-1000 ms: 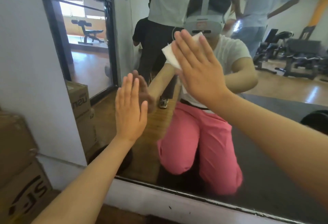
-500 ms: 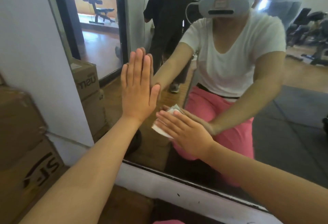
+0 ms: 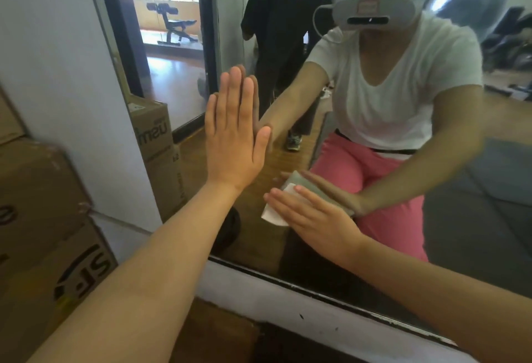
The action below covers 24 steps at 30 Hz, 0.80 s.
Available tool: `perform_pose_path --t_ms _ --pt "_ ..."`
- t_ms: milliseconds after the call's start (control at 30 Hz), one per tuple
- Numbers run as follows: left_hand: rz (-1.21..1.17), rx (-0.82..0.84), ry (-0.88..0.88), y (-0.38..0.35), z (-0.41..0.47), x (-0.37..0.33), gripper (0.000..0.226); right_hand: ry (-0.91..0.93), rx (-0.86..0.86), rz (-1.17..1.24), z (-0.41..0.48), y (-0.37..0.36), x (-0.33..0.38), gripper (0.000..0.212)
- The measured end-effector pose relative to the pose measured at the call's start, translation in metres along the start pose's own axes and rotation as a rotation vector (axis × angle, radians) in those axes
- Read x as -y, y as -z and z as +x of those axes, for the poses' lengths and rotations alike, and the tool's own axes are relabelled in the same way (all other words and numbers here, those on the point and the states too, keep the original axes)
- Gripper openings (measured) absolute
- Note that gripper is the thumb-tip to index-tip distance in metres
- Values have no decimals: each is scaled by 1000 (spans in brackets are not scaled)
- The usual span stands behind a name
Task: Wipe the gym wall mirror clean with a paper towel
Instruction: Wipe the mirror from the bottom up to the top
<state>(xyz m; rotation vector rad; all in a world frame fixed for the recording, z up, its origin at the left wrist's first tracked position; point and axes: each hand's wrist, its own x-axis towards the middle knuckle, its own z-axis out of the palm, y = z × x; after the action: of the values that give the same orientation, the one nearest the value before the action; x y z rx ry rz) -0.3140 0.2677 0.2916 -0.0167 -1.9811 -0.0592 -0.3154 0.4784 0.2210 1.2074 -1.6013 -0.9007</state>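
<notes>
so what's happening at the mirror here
A person kneels at the mirror, wiping it. The right hand presses a paper towel flat on the glass, low down near the bottom edge. The left hand lies flat on the glass, higher and further left. Boxes are stacked by the wall on the left.

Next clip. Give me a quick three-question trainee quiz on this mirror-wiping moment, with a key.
1. Which hand presses the paper towel against the mirror? A) left B) right C) both
2. True or false: the left hand lies flat on the glass with its fingers straight.
3. Fill in: the stacked cardboard boxes stand at the mirror's ___ side.

Key: 1 B, the right hand; 2 true; 3 left.
</notes>
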Motion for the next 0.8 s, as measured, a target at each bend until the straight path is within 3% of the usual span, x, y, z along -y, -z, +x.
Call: perform_pose_path --t_ms 67,167,233,367,433,500,667,800 --pt "1 25 3 4 2 -1 65 -38 -116 77 3 9 -33 64" --pt "-129 31 38 15 0 -6 66 -271 -239 237 9 14 -70 50" --pt "-231 28 81 21 -17 -9 66 -327 -199 258 8 23 -77 47" --pt "-214 136 103 9 -87 -13 69 -170 85 0 -3 33 -66 65" --pt "-152 211 43 -5 -113 -11 72 -214 263 -49 -8 34 -55 74" --pt "-107 239 -19 -18 -124 -6 76 -241 236 -23 -3 29 -55 81" --pt "-65 198 -74 -41 -128 8 71 -196 76 -28 -3 2 -60 69" --pt "-96 173 -97 -43 -128 9 70 -142 55 -22 -3 -8 -27 71"
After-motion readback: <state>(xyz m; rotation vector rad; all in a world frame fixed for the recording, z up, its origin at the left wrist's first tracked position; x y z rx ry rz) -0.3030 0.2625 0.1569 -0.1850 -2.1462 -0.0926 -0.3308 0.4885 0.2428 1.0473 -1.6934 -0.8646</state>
